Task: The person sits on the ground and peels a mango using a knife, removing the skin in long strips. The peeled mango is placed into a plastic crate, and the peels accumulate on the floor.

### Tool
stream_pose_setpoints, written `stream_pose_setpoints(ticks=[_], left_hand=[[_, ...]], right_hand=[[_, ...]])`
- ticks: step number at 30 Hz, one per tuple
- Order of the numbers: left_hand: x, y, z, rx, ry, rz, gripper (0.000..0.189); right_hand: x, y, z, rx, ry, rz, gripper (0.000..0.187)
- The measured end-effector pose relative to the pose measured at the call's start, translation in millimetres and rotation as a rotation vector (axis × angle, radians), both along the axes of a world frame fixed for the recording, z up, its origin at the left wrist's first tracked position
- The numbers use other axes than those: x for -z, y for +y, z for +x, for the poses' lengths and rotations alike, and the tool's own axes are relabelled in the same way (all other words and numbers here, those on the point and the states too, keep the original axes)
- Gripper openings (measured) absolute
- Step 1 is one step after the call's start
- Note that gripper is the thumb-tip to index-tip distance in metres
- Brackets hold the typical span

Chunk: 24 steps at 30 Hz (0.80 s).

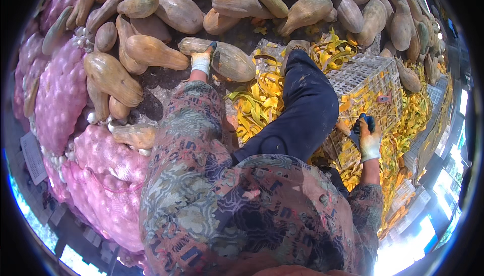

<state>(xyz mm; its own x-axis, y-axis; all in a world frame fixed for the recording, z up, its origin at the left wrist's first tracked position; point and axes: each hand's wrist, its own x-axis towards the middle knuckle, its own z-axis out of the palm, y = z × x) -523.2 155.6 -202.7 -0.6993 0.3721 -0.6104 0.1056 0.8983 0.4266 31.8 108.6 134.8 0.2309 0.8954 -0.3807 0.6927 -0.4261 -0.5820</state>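
Observation:
My left hand (202, 58), in a white work glove with a dark coated palm, is on the left part of a long tan squash (230, 59) lying on the ground. Its thumb and fingers are spread over the rind. At the right, my right hand (366, 134), in a similar glove, is closed around a small tool (354, 138), mostly hidden by the fingers; its kind is unclear. That hand is beside a slatted plastic crate (368, 94) strewn with yellow peelings. My bent leg in dark trousers lies between the two hands.
Many tan squashes (245, 1) are heaped ahead and to both sides. Pink net sacks (62, 94) of garlic-like bulbs fill the left. Yellow-green peelings (261, 105) pile beside my leg, and more (404, 132) lie right of the crate.

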Motion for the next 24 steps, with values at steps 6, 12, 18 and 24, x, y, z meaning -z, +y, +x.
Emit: stream_pose_setpoints(ticks=[6,12,18,24], left_hand=[[38,37,3,-0.519,0.011,-0.148,0.104],[95,47,-19,-0.933,-0.254,0.196,0.079],[54,24,14,-0.948,-0.435,0.609,0.063],[14,-20,46,-0.747,-0.492,0.890,0.050]], right_hand=[[-1,-94,22,0.055,-0.140,-0.083,0.029],[3,-123,45,0.001,-0.180,-0.298,0.024],[16,-116,40,0.124,-0.189,-0.313,0.036],[4,-83,46,-0.016,-0.291,-0.311,0.037]])
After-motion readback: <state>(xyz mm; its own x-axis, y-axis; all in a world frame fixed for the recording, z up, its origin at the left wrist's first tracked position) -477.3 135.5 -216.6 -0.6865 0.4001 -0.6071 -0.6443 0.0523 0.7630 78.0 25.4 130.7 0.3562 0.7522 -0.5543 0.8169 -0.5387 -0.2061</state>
